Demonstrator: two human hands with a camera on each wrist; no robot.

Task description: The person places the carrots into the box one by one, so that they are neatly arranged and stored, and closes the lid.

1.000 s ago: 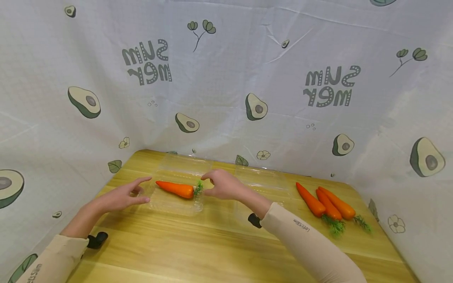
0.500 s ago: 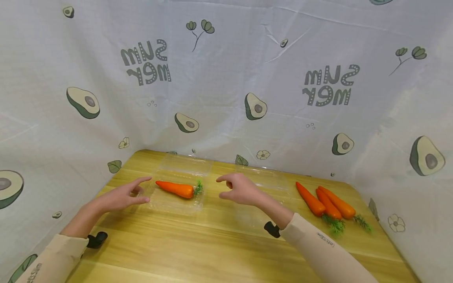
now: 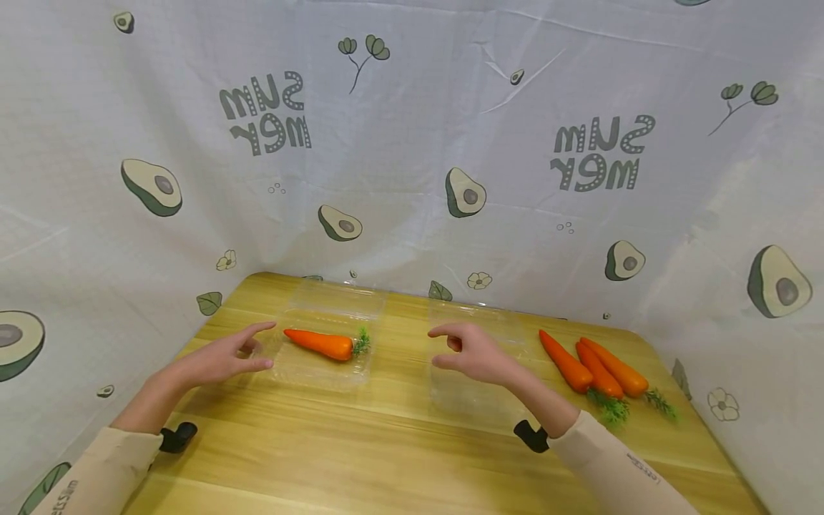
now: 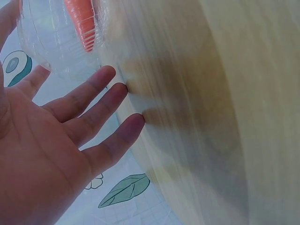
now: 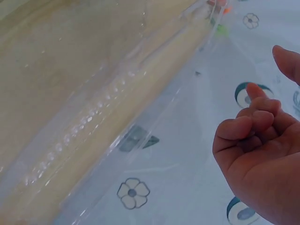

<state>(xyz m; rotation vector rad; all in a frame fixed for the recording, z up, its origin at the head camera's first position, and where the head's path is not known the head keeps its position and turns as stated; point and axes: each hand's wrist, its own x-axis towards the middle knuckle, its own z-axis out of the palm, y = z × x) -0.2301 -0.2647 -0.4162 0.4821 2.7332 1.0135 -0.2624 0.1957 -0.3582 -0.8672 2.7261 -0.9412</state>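
An orange carrot with a leafy green top lies in a clear plastic container with its lid folded back. My left hand is at that container's left side, thumb and index finger spread near the edge; whether they touch it I cannot tell. In the left wrist view its other fingers are outstretched. My right hand hovers over a second clear container, holding nothing. The right wrist view shows its index finger and thumb apart and the other fingers curled.
Three more carrots lie side by side on the wooden table at the right, leafy ends toward me. A white curtain printed with avocados hangs behind the table and along both sides.
My right hand has drawn away from the carrot's leafy end and moved right, over the second container. The left hand, the carrots and both containers have stayed in place.
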